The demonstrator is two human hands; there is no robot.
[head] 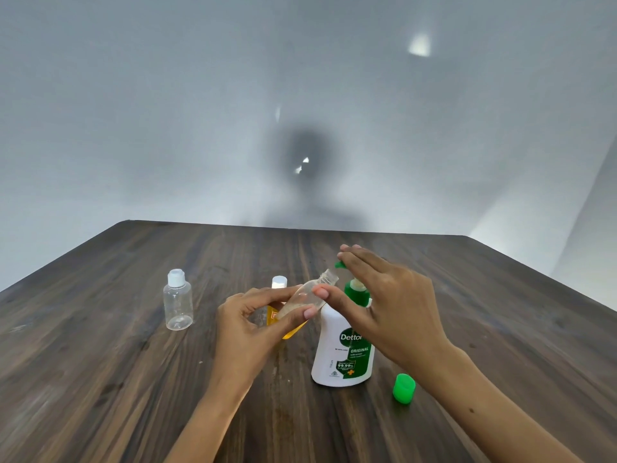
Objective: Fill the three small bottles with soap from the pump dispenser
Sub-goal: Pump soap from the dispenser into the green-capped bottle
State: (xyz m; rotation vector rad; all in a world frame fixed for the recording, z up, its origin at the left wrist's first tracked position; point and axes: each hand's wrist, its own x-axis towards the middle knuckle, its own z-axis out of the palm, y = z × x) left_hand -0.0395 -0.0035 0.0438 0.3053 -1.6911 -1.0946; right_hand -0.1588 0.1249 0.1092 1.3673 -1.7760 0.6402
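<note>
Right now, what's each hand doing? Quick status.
Left hand: closed on the uncapped clear bottle, tilted with its mouth at the green nozzle.
Right hand: open, fingers flat on the pump dispenser head, holding nothing.

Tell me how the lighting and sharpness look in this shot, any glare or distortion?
Head view: soft, even light; a dark shadow blob on the wall with small bright glints; wide-angle bending of the table edges; the left hand and pump dispenser are reasonably sharp.
</note>
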